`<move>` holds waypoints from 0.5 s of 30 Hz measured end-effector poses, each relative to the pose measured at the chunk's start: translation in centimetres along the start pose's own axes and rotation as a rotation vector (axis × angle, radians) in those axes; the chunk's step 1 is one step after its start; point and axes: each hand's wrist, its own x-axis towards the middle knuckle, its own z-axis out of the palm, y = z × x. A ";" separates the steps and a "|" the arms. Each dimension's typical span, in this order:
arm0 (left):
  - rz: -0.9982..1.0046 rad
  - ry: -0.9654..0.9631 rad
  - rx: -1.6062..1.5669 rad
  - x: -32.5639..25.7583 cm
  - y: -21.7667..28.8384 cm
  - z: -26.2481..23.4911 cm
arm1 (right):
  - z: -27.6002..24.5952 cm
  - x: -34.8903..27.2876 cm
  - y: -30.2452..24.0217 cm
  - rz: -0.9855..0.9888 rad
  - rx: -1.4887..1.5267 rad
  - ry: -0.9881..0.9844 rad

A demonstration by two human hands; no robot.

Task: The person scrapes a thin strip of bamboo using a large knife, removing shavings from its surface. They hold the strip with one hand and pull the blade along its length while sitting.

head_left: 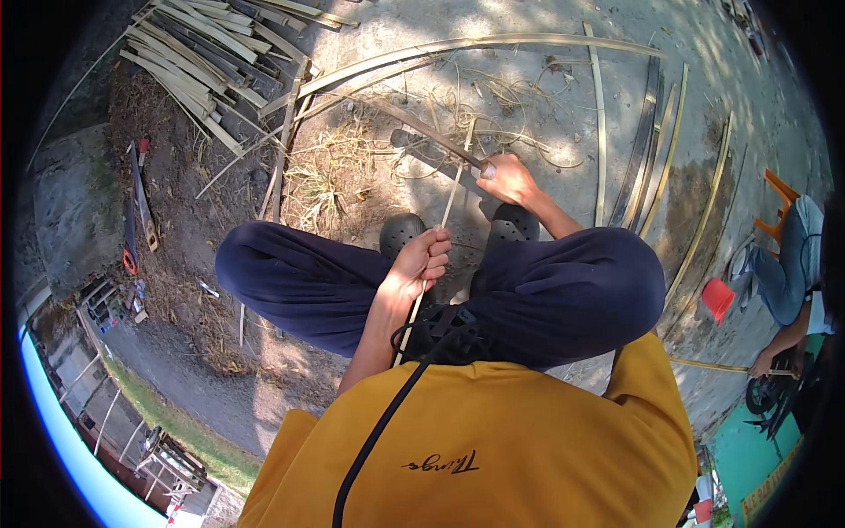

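I look down on sun-dappled ground point(189, 370) outdoors, with split strips point(195, 55) heaped at far left. The left fingers point(436, 250) curl snugly round a slim pale stick point(451, 201), which extends past them both ways; the right fingers point(504, 167) wrap a long knife point(429, 131) crossing near its far end.

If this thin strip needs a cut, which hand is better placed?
Probably the right hand: it holds the long knife, which crosses the strip in this view. The left hand grips that strip closer in, so likely suits steadying.
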 end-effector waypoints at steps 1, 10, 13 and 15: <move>0.011 0.016 -0.029 -0.3 -0.1 -0.4 | 0.1 -0.5 -1.6 -0.024 -0.027 -0.095; -0.031 -0.051 -0.082 0.0 -0.2 -0.6 | -0.7 1.3 -0.6 0.128 0.036 -0.081; -0.039 -0.037 -0.125 -0.5 -0.1 -1.0 | 0.6 -0.5 -0.8 0.040 0.003 -0.044; -0.018 0.008 -0.092 -0.6 -0.9 -0.8 | 0.1 -1.7 -1.3 -0.037 -0.019 -0.118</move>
